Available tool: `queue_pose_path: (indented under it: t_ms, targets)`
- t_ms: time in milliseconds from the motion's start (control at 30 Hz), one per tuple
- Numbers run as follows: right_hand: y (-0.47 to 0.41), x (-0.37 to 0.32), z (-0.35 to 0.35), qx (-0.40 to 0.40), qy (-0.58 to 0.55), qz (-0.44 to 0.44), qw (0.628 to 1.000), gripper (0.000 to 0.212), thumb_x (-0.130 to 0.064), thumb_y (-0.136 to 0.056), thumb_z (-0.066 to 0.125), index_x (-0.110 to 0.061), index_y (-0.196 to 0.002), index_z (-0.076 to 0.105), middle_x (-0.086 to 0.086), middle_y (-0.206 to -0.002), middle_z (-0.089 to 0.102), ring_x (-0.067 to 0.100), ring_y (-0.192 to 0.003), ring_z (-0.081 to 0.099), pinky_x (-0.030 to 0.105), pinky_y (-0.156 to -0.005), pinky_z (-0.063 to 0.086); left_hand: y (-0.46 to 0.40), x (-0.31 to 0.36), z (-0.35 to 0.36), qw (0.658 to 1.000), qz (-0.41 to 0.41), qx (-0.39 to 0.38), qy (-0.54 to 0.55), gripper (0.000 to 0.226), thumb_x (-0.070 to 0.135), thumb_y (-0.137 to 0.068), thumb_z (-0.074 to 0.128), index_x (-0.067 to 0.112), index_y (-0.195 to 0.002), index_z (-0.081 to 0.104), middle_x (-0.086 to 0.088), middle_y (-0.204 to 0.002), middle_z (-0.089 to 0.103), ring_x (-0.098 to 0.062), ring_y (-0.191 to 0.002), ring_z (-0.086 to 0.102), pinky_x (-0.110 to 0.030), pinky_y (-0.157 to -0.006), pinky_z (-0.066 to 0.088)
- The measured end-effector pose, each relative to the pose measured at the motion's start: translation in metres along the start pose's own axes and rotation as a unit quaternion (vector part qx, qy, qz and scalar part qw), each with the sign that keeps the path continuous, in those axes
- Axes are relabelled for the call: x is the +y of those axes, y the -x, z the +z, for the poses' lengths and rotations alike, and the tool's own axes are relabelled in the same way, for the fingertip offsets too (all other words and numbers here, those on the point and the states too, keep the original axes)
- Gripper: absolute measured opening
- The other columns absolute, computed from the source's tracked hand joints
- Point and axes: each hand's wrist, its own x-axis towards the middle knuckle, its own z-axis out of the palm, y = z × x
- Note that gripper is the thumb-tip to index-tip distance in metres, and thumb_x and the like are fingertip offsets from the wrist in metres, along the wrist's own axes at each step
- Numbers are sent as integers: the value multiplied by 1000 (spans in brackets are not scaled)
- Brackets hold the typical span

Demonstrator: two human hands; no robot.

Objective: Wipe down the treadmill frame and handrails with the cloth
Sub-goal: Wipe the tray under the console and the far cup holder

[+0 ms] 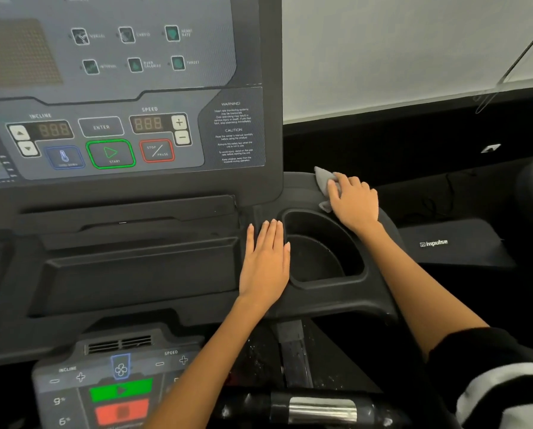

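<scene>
The right hand presses the cloth flat against the treadmill frame to wipe, its grip pinching cloth; the left hand, fingers spread flat, steadies.

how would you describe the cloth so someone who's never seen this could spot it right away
Start at the big dark treadmill console and drop to its lower right corner, where a black plastic cup holder is sunk into the frame. Just beyond its far rim, the right hand presses down a small crumpled grey cloth. It is the only pale, soft thing on the black plastic.
</scene>
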Motion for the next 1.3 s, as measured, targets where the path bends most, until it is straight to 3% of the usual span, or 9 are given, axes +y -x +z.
queue_pose_path:
  t_ms: [167,367,500,633,767,867,1133,1233,1300]
  targets:
    - [34,24,3,10,34,-124,992,56,-42,-102,18,-17,-148,37,14,-151,39,35,-139,35,49,-114,27,5,-3,1,1000,13,-13,5,51,21,-101,25,7,-149,18,-9,-156,25,-21,-145,18,-47,-120,8]
    - [105,45,-2,31,15,-83,996,55,-35,-102,17,-12,-147,38,9,-156,32,29,-146,23,47,-120,17,14,-2,-2,1000,14,-6,15,57,13,-100,28,9,-151,4,-5,-160,10,-17,-148,3,-44,-120,-2]
    - [155,35,-1,73,19,-46,996,51,-30,-102,25,-5,-140,48,14,-149,42,33,-142,32,47,-117,22,18,-4,-4,998,18,14,60,58,8,-99,32,10,-151,9,-4,-159,16,-17,-147,8,-41,-120,-2]
    - [194,13,7,94,-18,-24,995,51,-29,-104,25,-3,-145,39,14,-150,41,29,-143,31,42,-119,17,24,-6,-5,983,3,40,179,55,-1,-97,36,10,-149,23,-6,-153,32,-16,-145,20,-34,-121,-1]
    - [213,-11,17,105,-107,31,988,53,-32,-104,21,-7,-149,33,11,-156,31,23,-147,21,35,-122,8,32,-5,-4,974,9,53,219,48,5,-100,34,10,-148,29,-7,-150,37,-16,-143,24,-31,-120,0]
    - [215,-31,21,100,-133,26,986,52,-31,-103,22,-9,-148,35,7,-155,33,20,-147,19,32,-122,4,36,-4,-5,968,13,57,242,44,15,-103,31,12,-146,32,-6,-149,40,-14,-143,25,-28,-120,0]
    - [218,-85,25,43,-236,-45,970,53,-36,-104,20,-12,-145,41,2,-150,43,11,-144,25,37,-121,14,45,-4,-7,963,19,38,266,43,26,-104,29,16,-144,36,-2,-146,44,-8,-140,28,-28,-120,0]
    - [213,-91,15,-15,-356,-40,933,47,-31,-103,25,-17,-145,41,-9,-145,48,2,-139,34,40,-120,19,52,-4,-9,954,30,31,298,45,35,-102,27,20,-144,37,2,-143,47,-1,-136,32,-26,-120,2]
    - [210,-89,4,-88,-455,-17,886,46,-29,-104,28,-23,-150,32,-25,-145,39,-5,-140,26,32,-122,10,55,-6,-12,943,43,10,329,57,49,-99,20,22,-148,28,7,-148,39,3,-137,27,-28,-120,3]
